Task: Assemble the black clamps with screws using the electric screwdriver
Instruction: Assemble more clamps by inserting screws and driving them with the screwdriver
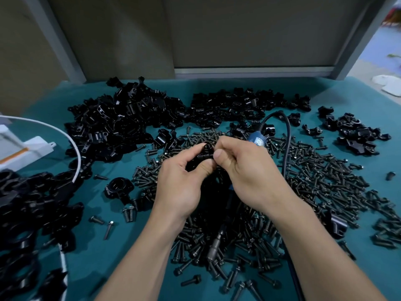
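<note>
My left hand (182, 181) and my right hand (243, 170) meet over the middle of the table, both pinching one black clamp (205, 154) between thumbs and fingertips. Whether a screw sits in it is hidden by my fingers. The electric screwdriver lies on the table under my hands: its blue body (257, 139) shows beyond my right hand and its metal bit end (216, 249) points toward me. A wide spread of black screws (314, 181) covers the teal table (108, 268) around it.
Large heaps of black clamp parts lie at the back left (121, 122), back centre (238, 105), right (355, 133) and near left (28, 213). A single clamp (118, 187) sits left of my hands. A white device (21, 151) with a white cable (73, 153) stands at the left edge.
</note>
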Demonstrator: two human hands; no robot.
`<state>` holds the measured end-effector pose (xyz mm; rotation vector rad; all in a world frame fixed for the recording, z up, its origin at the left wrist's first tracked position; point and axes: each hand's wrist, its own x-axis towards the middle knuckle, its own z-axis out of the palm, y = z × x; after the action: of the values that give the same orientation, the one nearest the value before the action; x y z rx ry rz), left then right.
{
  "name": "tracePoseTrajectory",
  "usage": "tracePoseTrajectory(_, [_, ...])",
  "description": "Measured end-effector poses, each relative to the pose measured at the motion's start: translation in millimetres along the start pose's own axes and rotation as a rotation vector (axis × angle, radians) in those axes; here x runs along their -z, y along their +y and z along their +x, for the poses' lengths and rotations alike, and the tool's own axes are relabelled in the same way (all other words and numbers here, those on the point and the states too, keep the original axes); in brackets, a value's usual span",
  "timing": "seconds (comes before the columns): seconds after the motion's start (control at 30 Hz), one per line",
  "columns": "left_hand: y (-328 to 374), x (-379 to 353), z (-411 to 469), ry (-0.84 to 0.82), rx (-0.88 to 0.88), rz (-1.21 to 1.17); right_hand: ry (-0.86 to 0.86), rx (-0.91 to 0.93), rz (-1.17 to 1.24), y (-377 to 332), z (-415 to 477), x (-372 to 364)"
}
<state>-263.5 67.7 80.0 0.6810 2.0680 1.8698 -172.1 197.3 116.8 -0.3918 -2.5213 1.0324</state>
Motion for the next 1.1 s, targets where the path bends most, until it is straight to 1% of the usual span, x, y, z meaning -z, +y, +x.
tracePoseTrajectory(0.13, [-1, 0, 0, 0.003, -0.052, 0.032, 0.099, -0.041, -0.072, 0, 0, -15])
tracePoseTrajectory(0.33, [-2, -4, 2, 0.035, -0.034, 0.076, 0.050, -0.033, -0.020, 2, 1, -7])
tracePoseTrajectory(0.53, [-2, -7, 1, 0.030, -0.080, 0.115, 0.171, -0.119, -0.046, -3, 2, -18])
tracePoseTrajectory(0.6, [-2, -5, 3, 0.042, -0.103, 0.152, 0.162, -0.158, -0.002, -8, 3, -15])
tracePoseTrajectory(0.67, [-4, -6, 3, 0.063, -0.105, 0.173, 0.186, -0.182, -0.019, -12, 2, -4])
tracePoseTrajectory(0.73, [-5, -7, 3, 0.087, -0.060, 0.175, 0.277, -0.262, -0.152, -12, -4, 12])
tracePoseTrajectory(0.77, [-5, -7, 3, 0.093, -0.027, 0.172, 0.292, -0.355, -0.230, -12, -8, 17])
tracePoseTrajectory(0.8, [-5, -7, 4, 0.096, 0.009, 0.159, 0.256, -0.463, -0.292, -13, -13, 20])
tracePoseTrajectory(0.83, [-5, -7, 5, 0.100, 0.040, 0.140, 0.180, -0.554, -0.327, -15, -18, 19])
tracePoseTrajectory(0.9, [-2, -6, 6, 0.095, 0.071, 0.100, 0.043, -0.658, -0.343, -24, -22, 10])
tracePoseTrajectory(0.93, [1, -7, 6, 0.086, 0.080, 0.079, 0.008, -0.687, -0.352, -28, -22, 4])
tracePoseTrajectory(1.03, [4, -9, 3, 0.055, 0.092, 0.053, 0.000, -0.759, -0.403, -32, -13, -8])
tracePoseTrajectory(1.1, [2, -8, 2, 0.038, 0.102, 0.060, 0.034, -0.798, -0.359, -31, -9, -9])
